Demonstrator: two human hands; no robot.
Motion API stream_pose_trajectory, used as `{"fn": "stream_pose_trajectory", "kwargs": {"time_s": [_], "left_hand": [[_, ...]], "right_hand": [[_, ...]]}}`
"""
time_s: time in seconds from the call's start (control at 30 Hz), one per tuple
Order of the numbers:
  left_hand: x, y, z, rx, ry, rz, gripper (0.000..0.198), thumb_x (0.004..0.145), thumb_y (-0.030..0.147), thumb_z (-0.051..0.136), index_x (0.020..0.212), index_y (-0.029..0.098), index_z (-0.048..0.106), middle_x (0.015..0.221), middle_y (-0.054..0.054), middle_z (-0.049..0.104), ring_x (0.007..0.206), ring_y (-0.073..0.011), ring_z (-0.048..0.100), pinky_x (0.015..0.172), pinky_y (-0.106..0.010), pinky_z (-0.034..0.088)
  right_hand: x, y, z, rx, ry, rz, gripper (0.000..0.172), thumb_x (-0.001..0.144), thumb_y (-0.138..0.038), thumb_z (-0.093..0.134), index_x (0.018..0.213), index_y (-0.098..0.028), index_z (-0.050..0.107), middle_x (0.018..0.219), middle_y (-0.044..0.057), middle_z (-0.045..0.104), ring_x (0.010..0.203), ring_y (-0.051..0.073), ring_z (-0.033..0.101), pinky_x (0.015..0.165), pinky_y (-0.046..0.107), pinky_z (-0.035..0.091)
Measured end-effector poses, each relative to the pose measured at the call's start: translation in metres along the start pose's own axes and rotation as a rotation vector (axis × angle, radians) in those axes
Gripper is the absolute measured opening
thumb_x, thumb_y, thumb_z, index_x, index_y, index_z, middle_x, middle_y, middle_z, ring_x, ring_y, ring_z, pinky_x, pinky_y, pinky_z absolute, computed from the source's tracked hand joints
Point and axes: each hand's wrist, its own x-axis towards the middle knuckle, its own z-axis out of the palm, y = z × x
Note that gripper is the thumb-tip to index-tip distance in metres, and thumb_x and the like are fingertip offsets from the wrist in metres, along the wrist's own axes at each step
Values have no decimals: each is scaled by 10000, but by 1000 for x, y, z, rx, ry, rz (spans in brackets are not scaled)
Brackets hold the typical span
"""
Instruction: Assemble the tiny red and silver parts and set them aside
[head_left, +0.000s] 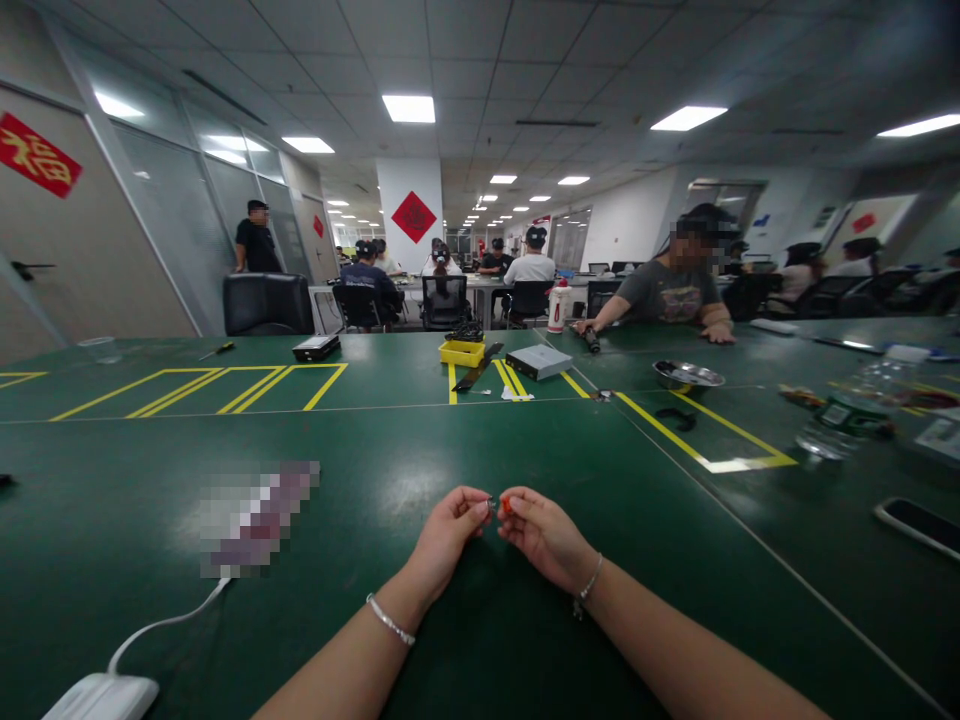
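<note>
Just above the green table, my left hand pinches a small silvery metal piece between thumb and forefinger. Its exact kind is too small to make out. Close beside it, my right hand is closed on a small orange piece, mostly covered by the fingertips. The two pieces face each other across a narrow gap; whether they touch I cannot tell. Both wrists wear bracelets.
Further back are a yellow tray, a grey metal box and a metal bowl. A water bottle and phone lie right. Left is a white cable. A person sits across the table.
</note>
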Motion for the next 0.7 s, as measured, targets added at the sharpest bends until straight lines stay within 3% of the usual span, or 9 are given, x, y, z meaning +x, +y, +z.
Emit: {"fn": "stream_pose_trajectory", "kwargs": {"time_s": [0.5, 0.7], "left_hand": [[-2, -2, 1, 484, 116, 267, 37, 601, 216, 597, 633, 201, 608, 583, 18, 569, 530, -120, 442, 527, -215, 291], [-5, -1, 3, 541, 176, 298, 61, 640, 227, 567, 686, 210, 604, 645, 3, 593, 591, -141, 487, 575, -231, 317]], "right_hand": [[0, 4, 5, -320, 181, -170, 207, 575, -312, 625, 680, -138, 582, 611, 6, 567, 570, 93, 496, 604, 266, 389], [-8, 3, 10, -570, 197, -246, 286, 677, -387, 504, 805, -157, 619, 683, 31, 586, 643, 126, 507, 639, 285, 389]]}}
